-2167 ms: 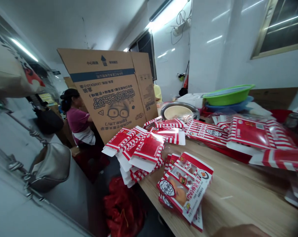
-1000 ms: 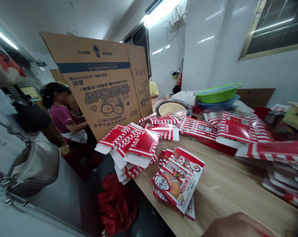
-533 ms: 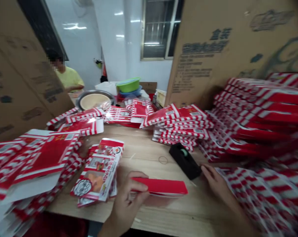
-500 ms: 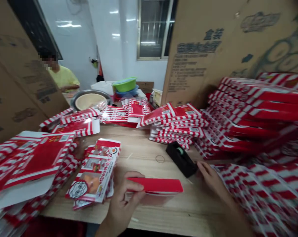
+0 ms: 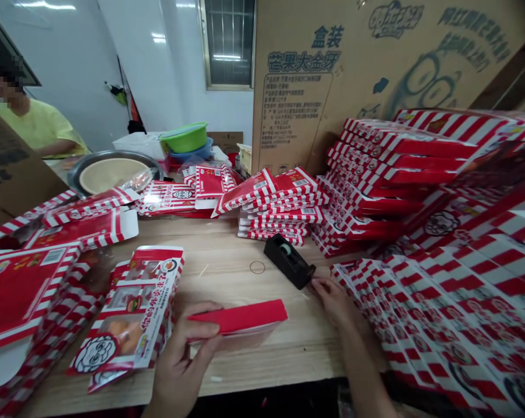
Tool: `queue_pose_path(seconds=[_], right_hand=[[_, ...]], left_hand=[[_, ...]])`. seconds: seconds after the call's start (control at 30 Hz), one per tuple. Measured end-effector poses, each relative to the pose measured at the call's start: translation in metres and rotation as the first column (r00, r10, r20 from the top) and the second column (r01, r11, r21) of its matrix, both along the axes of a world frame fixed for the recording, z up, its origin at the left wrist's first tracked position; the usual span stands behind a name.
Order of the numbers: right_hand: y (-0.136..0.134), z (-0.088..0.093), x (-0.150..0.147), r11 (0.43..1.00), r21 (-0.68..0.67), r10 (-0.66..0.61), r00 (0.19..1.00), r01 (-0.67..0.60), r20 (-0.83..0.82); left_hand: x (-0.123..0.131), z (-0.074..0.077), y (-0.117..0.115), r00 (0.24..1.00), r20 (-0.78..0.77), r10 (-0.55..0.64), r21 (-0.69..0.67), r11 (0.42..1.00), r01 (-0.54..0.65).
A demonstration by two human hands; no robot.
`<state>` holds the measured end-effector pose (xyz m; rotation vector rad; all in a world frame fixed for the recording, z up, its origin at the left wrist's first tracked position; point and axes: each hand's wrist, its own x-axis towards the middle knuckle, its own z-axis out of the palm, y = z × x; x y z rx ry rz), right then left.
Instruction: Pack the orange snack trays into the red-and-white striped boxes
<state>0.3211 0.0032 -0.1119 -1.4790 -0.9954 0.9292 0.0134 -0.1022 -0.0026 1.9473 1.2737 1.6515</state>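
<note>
In my left hand is a red cardboard box, held at its left end between thumb and fingers just above the table, with its narrow red side uppermost. My right hand is at the cutter end of a black tape dispenser, its thumb and fingers pinched together. Whatever lies between those fingertips is too small to make out. A pale green roll of tape sits in the dispenser. Left of my left hand, printed boxes with clear windows lie in a small pile.
Red-and-white striped boxes are stacked high on the right and piled on the left. A rubber band lies on the wooden table. Behind are a cream basin, a green basin, a large carton and a person in yellow.
The view has turned to the right, so everything appears farther left. My left hand still holds the red box, and my right hand stays at the dispenser's cutter end.
</note>
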Motion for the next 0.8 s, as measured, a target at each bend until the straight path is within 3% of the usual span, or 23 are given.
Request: queue_pose_path(seconds=[0.13, 0.3, 0.4, 0.5, 0.6, 0.7, 0.8], right_hand=[[0.007, -0.007, -0.009, 0.994, -0.092, -0.048, 0.998, 0.052, 0.038], [0.006, 0.006, -0.012, 0.979, -0.149, -0.128, 0.988, 0.139, 0.085], [-0.015, 0.028, -0.023, 0.982, -0.096, -0.159, 0.987, 0.162, 0.033], [-0.058, 0.065, -0.055, 0.99, 0.017, -0.137, 0.988, 0.139, -0.065], [-0.099, 0.107, -0.104, 0.985, 0.169, 0.084, 0.962, -0.04, -0.259], [-0.114, 0.133, -0.144, 0.974, 0.138, 0.218, 0.903, -0.179, -0.371], [-0.111, 0.137, -0.158, 0.975, 0.05, 0.215, 0.873, -0.215, -0.437]], left_hand=[[0.016, -0.005, -0.004, 0.995, 0.006, 0.101, 0.041, 0.994, -0.101], [0.027, -0.004, -0.006, 0.988, 0.005, 0.153, 0.082, 0.985, -0.153], [0.024, 0.003, -0.006, 0.99, -0.028, 0.135, 0.063, 0.989, -0.134], [0.022, 0.009, -0.007, 0.992, -0.075, 0.106, 0.056, 0.993, -0.102], [0.023, 0.012, -0.009, 0.99, -0.113, 0.084, 0.065, 0.995, -0.077], [0.022, 0.016, -0.01, 0.986, -0.162, 0.043, 0.041, 0.998, -0.036], [0.018, 0.027, -0.008, 0.947, -0.313, -0.068, -0.002, 0.997, 0.071]])
